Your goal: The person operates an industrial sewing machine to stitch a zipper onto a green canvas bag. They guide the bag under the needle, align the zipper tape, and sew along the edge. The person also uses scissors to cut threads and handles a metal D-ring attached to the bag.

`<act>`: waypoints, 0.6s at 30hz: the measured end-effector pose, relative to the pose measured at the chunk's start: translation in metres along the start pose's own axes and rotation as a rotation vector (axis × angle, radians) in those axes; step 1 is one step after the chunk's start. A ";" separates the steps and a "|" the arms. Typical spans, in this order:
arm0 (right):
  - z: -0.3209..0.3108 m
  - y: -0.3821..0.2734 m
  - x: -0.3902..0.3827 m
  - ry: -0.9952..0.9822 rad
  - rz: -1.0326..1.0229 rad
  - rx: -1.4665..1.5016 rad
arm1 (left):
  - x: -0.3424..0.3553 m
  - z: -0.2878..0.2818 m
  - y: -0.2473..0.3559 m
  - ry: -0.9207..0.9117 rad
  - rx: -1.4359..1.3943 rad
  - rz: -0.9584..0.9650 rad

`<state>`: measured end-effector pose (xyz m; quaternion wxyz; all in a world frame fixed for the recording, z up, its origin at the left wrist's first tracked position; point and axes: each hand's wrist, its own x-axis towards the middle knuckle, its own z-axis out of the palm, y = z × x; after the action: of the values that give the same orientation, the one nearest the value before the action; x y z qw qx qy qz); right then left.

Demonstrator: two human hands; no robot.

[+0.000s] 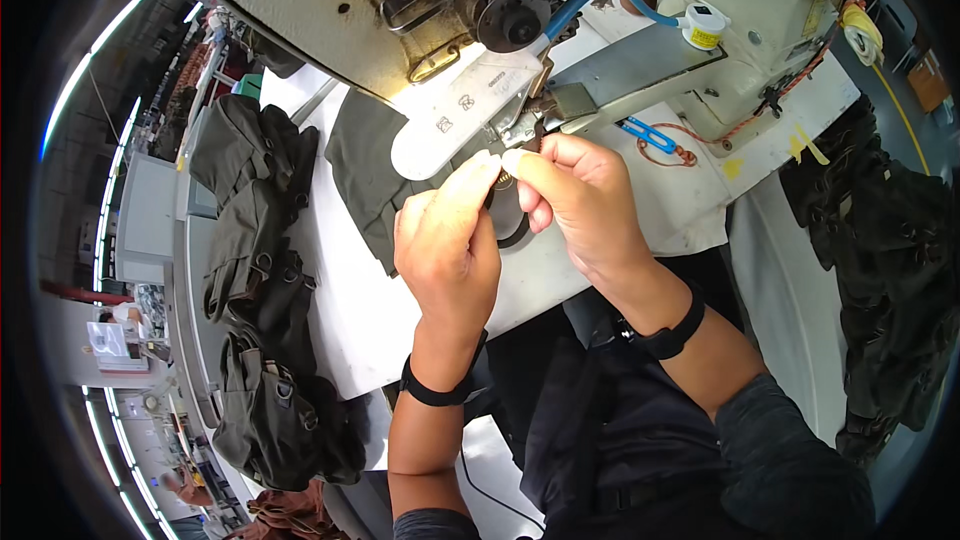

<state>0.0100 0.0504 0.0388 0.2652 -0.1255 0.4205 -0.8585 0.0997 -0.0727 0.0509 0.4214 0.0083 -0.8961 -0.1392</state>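
Observation:
My left hand and my right hand meet fingertip to fingertip in front of the sewing machine's needle area. Both are closed in a pinch. Whatever sits between the fingertips is too small or hidden to make out, perhaps a thread. Behind and below the fingers, a dark strap loop shows in part on the white table. Dark olive fabric lies to the left of my left hand, running under the machine's pale rounded guard plate.
The machine head overhangs the work. A blue thread snipper on an orange cord lies at right on the white table. Dark olive bags are heaped along the left edge, and more dark pieces hang at far right.

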 end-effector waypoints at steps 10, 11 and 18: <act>0.010 -0.006 0.002 0.081 0.010 -0.047 | 0.008 0.002 -0.001 -0.007 -0.007 -0.054; 0.011 -0.007 0.002 0.085 0.012 -0.059 | 0.010 0.003 -0.003 -0.003 0.005 -0.055; 0.005 -0.011 0.006 0.131 -0.147 -0.180 | 0.013 0.008 -0.002 0.033 0.057 -0.013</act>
<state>0.0030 0.0494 0.0502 0.1610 -0.1231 0.5020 -0.8408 0.0854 -0.0747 0.0550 0.4346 0.0285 -0.8926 -0.1161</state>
